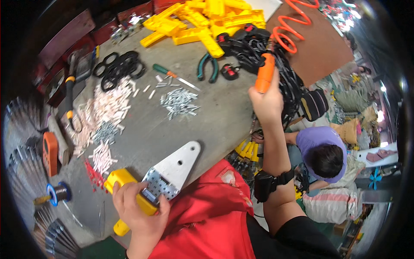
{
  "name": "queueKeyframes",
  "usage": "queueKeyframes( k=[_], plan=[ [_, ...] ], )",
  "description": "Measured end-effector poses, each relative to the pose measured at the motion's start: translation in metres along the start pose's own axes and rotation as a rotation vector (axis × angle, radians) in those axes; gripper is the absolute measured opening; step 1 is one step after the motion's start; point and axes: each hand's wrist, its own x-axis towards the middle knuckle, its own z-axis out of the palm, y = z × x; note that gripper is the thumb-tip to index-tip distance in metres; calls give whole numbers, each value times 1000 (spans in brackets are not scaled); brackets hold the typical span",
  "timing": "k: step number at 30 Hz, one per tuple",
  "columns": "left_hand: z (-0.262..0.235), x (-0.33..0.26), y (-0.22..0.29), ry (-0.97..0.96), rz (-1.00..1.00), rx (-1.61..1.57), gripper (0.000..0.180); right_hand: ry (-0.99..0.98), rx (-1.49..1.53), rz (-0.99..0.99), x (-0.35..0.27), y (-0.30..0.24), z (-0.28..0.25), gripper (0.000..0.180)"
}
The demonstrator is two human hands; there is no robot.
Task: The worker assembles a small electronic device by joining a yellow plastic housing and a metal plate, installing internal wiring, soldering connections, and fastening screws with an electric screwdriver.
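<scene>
My left hand (140, 213) is closed around a yellow plastic casing (123, 178) at the table's near edge. Thumb and fingers press beside a perforated metal block (160, 183), which sits against the casing. A silver tapered plate with holes (181, 162) sticks out from that block across the tabletop. Farther right, my right hand (267, 101) grips an orange air screwdriver (265, 73), raised near the table's right edge. An orange coiled hose (286, 32) runs up from the tool. What the screwdriver's lower end touches cannot be made out.
Yellow casings (202, 21) pile at the back beside black cables (252, 47). Pliers (208, 68), a screwdriver (172, 75), metal pins (179, 102) and pale sleeves (110, 101) lie on the grey table (151, 125). A person in purple (321, 146) sits low at the right.
</scene>
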Motion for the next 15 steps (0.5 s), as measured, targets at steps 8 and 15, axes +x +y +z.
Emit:
queueKeyframes(
  k=[8,15],
  plan=[
    [8,10,-2,59,-2,-35,63,-623,1478,16,-27,-58,-38,53],
    [13,10,-8,153,29,-89,66,-1056,1840,472,-82,-96,-8,40]
  ],
)
